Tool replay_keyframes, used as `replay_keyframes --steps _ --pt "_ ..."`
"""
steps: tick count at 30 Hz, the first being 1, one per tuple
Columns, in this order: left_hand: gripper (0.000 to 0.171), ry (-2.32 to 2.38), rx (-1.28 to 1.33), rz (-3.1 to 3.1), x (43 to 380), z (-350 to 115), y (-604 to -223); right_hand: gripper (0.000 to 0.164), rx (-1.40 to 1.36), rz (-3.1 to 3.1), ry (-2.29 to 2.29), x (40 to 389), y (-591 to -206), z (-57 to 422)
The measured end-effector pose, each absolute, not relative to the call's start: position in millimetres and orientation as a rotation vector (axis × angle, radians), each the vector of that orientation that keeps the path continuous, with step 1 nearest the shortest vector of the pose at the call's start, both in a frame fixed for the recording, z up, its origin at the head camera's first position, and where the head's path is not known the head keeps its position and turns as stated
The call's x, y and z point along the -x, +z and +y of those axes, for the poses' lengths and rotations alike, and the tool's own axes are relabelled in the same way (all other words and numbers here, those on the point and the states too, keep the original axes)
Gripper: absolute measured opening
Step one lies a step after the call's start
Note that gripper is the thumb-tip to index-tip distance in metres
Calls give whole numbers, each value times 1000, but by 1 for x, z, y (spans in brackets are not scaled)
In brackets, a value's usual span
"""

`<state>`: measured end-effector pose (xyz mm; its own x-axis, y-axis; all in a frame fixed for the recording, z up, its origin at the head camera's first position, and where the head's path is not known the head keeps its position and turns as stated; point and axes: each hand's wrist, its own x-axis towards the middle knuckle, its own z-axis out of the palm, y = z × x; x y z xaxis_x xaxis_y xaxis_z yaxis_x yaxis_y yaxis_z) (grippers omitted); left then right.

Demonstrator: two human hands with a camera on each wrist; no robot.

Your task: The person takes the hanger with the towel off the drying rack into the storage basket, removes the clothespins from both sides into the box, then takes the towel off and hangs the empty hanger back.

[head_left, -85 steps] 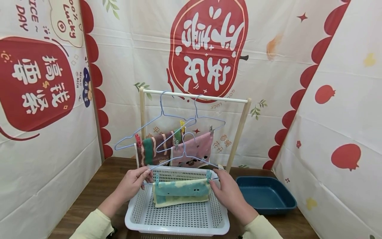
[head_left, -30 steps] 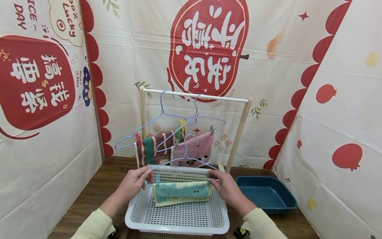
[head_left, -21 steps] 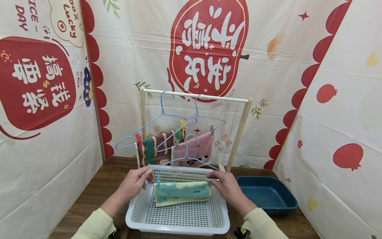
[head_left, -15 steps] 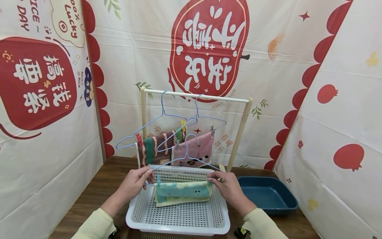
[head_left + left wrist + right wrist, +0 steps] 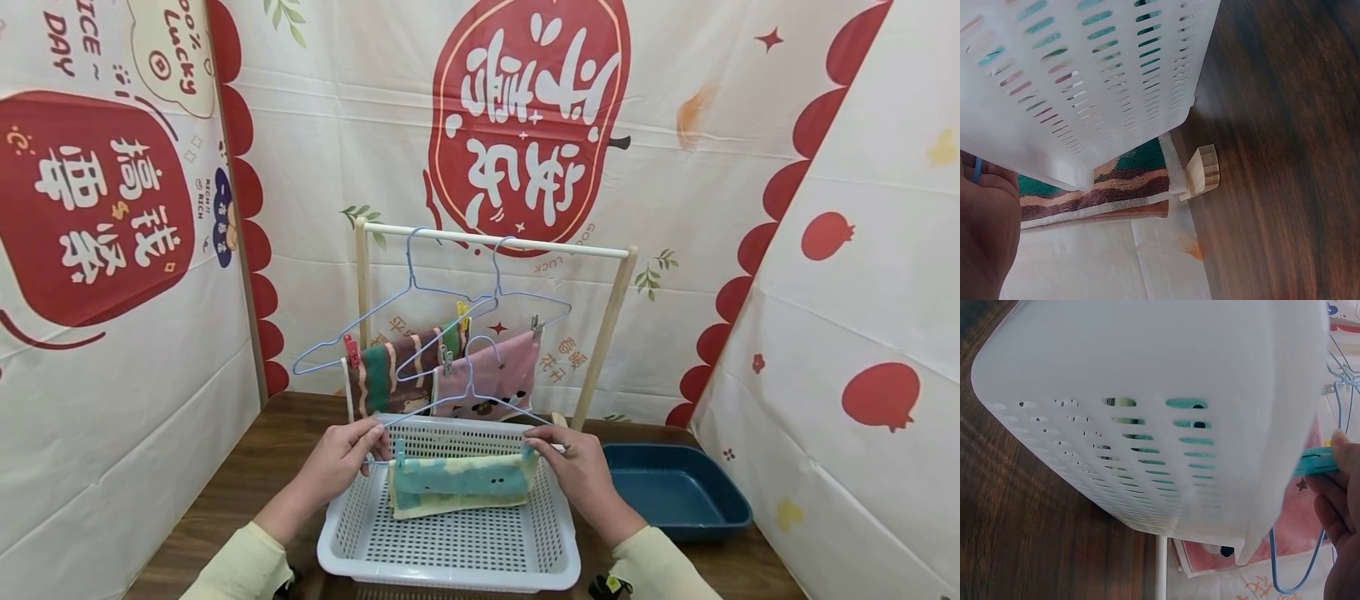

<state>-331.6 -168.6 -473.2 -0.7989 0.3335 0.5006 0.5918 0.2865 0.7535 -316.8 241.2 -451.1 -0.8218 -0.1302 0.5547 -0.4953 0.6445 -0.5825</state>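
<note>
My left hand (image 5: 341, 458) grips the left end of a blue wire clothes hanger (image 5: 469, 392), whose hook points up. From the hanger's lower bar hangs a folded teal and pale yellow towel (image 5: 461, 486), over the white basket (image 5: 448, 575). One teal clothespin (image 5: 400, 452) fastens the towel's left corner. At its right corner, my right hand (image 5: 581, 471) pinches a second teal clothespin (image 5: 1316, 461) between thumb and fingers. The left wrist view shows only part of my left hand (image 5: 985, 231), with the blue wire by its fingers.
Behind the basket stands a wooden rack with a white rod (image 5: 525, 244). Two hangers on it carry a brown-green striped towel (image 5: 393, 375) and a pink towel (image 5: 491, 375), held by clothespins. A dark blue basin (image 5: 678, 492) sits right on the wooden table (image 5: 232, 467).
My right hand has shifted from the hanger's right end to the right clothespin, covering most of it, then edged slightly right. My left hand has kept its grip on the hanger.
</note>
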Motion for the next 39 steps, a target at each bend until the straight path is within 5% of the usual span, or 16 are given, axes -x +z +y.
replay_keyframes --steps 9,39 --pt "21 -1529 848 -2308 334 -169 -474 28 -404 -2341 1109 319 -452 245" --pt "21 -1479 802 -2346 337 -171 -475 30 -204 -2339 1043 324 -431 304"
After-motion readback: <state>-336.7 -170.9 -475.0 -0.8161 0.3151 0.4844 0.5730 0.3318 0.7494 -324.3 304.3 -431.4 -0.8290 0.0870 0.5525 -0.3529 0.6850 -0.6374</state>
